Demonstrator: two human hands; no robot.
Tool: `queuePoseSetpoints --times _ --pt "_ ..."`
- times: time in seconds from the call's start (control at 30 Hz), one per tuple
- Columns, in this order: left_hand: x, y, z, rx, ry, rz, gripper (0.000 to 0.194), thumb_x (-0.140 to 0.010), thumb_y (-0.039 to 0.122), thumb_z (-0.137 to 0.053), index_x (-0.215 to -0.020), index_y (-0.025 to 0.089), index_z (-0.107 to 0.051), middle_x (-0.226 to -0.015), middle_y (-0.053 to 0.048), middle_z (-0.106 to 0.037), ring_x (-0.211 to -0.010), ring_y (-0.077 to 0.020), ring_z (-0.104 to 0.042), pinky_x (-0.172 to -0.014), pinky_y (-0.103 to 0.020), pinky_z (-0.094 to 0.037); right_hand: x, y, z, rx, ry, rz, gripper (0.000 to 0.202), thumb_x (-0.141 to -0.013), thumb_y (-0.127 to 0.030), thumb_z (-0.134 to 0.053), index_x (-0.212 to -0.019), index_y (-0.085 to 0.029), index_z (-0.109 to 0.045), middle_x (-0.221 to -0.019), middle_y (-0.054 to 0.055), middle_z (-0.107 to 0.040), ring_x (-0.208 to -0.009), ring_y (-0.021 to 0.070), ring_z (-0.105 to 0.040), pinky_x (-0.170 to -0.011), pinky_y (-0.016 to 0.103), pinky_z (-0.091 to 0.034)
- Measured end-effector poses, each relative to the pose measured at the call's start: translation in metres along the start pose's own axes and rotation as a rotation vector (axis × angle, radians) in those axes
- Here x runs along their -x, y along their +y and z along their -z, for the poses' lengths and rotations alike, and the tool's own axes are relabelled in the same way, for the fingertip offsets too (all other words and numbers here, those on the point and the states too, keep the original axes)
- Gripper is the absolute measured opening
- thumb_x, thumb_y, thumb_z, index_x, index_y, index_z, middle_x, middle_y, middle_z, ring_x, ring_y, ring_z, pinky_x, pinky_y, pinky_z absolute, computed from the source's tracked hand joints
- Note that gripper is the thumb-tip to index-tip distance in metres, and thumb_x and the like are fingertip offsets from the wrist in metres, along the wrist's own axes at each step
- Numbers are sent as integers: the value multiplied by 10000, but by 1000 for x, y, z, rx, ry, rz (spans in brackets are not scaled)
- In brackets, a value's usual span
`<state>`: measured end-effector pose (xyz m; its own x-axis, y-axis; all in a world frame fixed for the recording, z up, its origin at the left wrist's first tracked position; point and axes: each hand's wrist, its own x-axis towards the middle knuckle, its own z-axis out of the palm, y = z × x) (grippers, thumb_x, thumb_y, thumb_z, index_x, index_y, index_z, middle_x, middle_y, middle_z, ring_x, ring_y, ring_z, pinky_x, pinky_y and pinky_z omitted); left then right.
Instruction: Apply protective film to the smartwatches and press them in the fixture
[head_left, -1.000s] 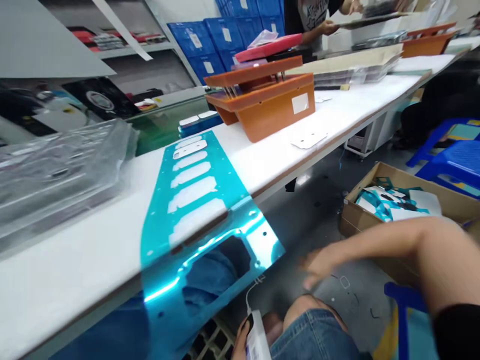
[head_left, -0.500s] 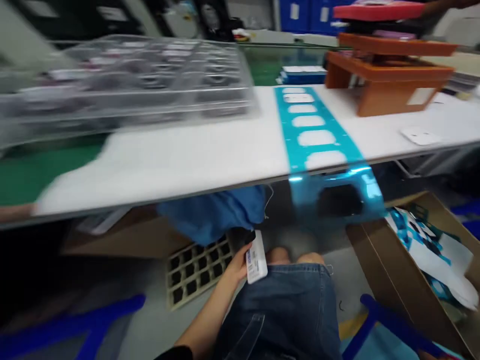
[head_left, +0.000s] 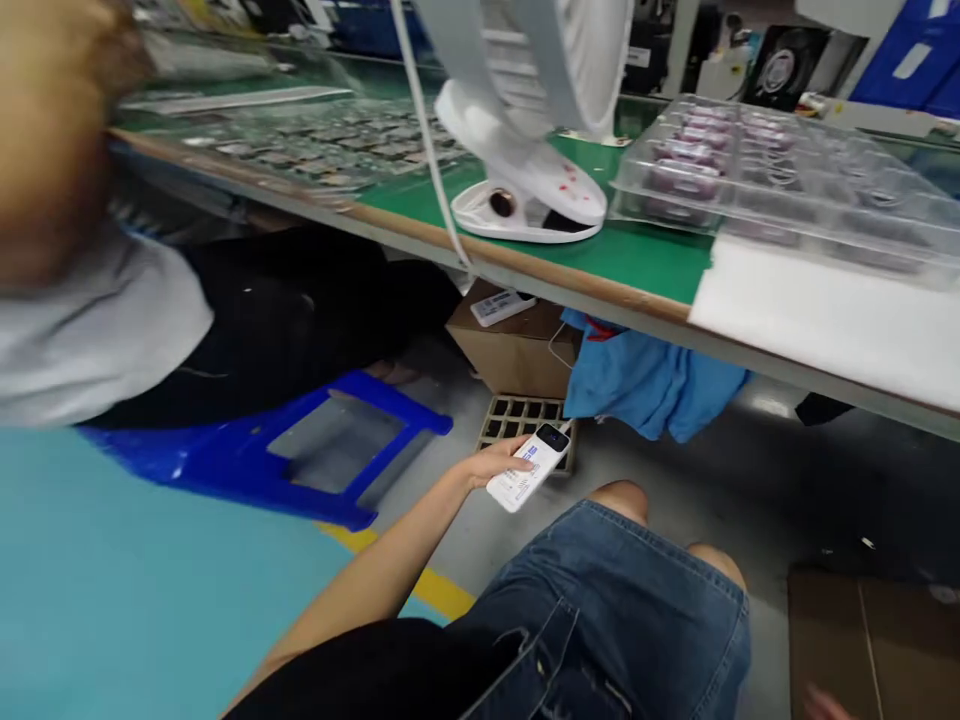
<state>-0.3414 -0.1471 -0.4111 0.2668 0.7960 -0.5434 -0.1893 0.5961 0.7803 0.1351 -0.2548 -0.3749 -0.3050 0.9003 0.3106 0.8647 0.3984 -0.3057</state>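
My left hand is closed around a white power bank with a dark display at its upper end and blue print on its face. A short white cable end seems to meet its top corner. It is held tilted, in front of my knees and below the bench edge. At the lower right, only a blurred bit of my right hand shows, near a cardboard box; its fingers cannot be made out.
A similar white device lies on a carton under the bench. Blue cloth hangs beside it. On the bench stand a white fan and clear trays. A co-worker sits at left by a blue stool.
The view has swung left, bringing in the fan and the co-worker. The power bank, held throughout, has tipped from nearly upright to slanting rightward. Part of my right hand now shows.
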Motion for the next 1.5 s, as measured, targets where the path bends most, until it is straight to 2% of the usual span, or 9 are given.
queuePoseSetpoints --times 0.1,0.2,0.3,0.37,0.5,0.67,1.1,1.3,1.5 --pt "8 15 8 -145 -77 27 503 -508 151 -848 -975 132 -661 -777 -73 -729 -575 -169 -653 -525 -224 -497 -74 -57 -21 -194 -193 250 422 -915 -318 -413 -1321 -402 -497 -1112 72 -664 -990 265 -656 -796 439 -590" --pt "11 32 13 -283 -137 43 477 -449 101 -850 -901 140 -703 -736 -69 -732 -552 -187 -651 -484 -228 -484 -170 -133 -69 -347 -535 643 599 -825 -223 -616 -1392 -265 -426 -1403 122 -468 -1287 285 -452 -1074 493 -393" --pt "17 47 17 -379 -153 22 405 -450 93 -844 -829 148 -714 -685 -51 -725 -525 -186 -641 -460 -225 -471 -242 -187 -119 -457 -708 538 998 -536 -138 -852 -1412 -180 -376 -1489 193 -320 -1401 364 -237 -1143 570 -189" --pt "23 53 20 -415 -150 -10 400 -479 102 -837 -857 157 -717 -698 -41 -728 -539 -180 -643 -461 -213 -466 -266 -198 -144 -497 -783 468 991 -539 -198 -861 -1402 -152 -378 -1421 215 -413 -1326 375 -373 -1085 547 -313" --pt "31 57 26 -438 -143 -59 442 -494 85 -829 -916 160 -719 -750 -35 -736 -586 -172 -653 -483 -192 -467 -282 -185 -172 -600 -963 368 341 -920 -309 -481 -1208 -142 -554 -982 106 -685 -809 205 -676 -702 340 -564" --pt "26 58 30 -394 -164 -72 409 -519 104 -827 -909 160 -717 -766 -39 -734 -623 -180 -658 -511 -202 -477 -294 -176 -180 -733 -1055 298 294 -959 -299 -367 -1011 -135 -606 -638 -5 -601 -519 107 -573 -466 197 -476" --pt "40 -16 24 -17 95 -170 596 -632 384 -791 -1142 130 -615 -911 -103 -719 -696 -187 -658 -613 -239 -489 -313 -141 -171 -721 -968 258 276 -806 -358 -600 -984 -155 -652 -710 -5 -638 -578 107 -543 -528 206 -427" --pt "61 -21 20 28 223 -200 584 -624 390 -798 -1116 120 -637 -884 -95 -716 -675 -190 -641 -591 -244 -479 -321 -109 -174 -528 -775 237 172 -646 -237 -749 -621 -160 -596 -702 28 -609 -811 199 -581 -781 307 -440" --pt "73 -19 -5 41 302 -254 653 -644 416 -788 -1208 146 -602 -977 -86 -712 -720 -179 -634 -611 -222 -469 -320 -94 -169 -514 -777 195 498 -618 -266 -789 -1081 -170 -632 -1053 87 -662 -945 214 -613 -866 340 -465"
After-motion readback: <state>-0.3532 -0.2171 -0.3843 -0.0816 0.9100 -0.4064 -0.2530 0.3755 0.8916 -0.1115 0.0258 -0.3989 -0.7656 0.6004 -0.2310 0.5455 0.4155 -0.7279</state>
